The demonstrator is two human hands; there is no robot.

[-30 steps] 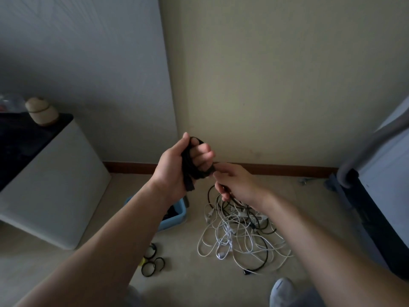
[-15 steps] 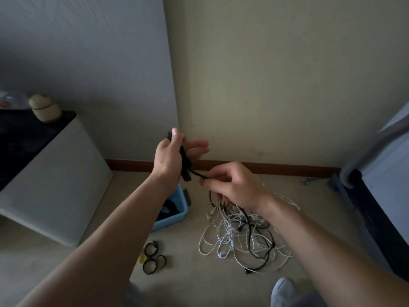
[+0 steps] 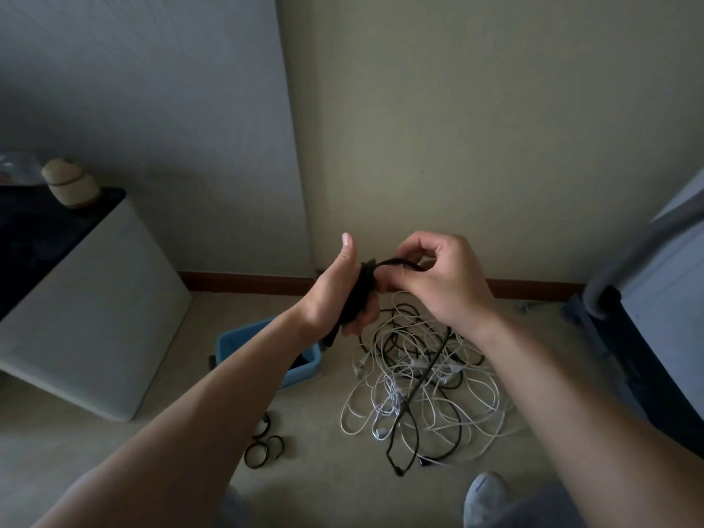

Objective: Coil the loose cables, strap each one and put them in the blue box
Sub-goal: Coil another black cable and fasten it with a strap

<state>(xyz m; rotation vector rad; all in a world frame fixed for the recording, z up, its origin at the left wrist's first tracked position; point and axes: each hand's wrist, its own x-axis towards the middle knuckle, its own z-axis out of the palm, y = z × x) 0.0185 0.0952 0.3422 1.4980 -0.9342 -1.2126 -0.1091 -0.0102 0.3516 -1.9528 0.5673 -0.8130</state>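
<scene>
- My left forearm crosses in front of the blue box (image 3: 244, 337) on the floor and hides much of it.
- Something dark lies inside the box; I cannot tell what.
- A cable tangle (image 3: 419, 383), white and black, sprawls on the floor just right of the box.
- Black strap loops (image 3: 263, 447) lie near the box.
- A white cabinet (image 3: 95, 318) stands to the left, with a round jar (image 3: 70, 182) on its dark surface.
- My left hand (image 3: 335, 295) has its fingers wrapped round the black cable coil (image 3: 362, 295), held above the tangle.
- My right hand (image 3: 445, 280) pinches the coil's free strand.

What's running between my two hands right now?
Head view: a short stretch of black cable, from the coil gripped in the left hand to the pinching right hand.
</scene>
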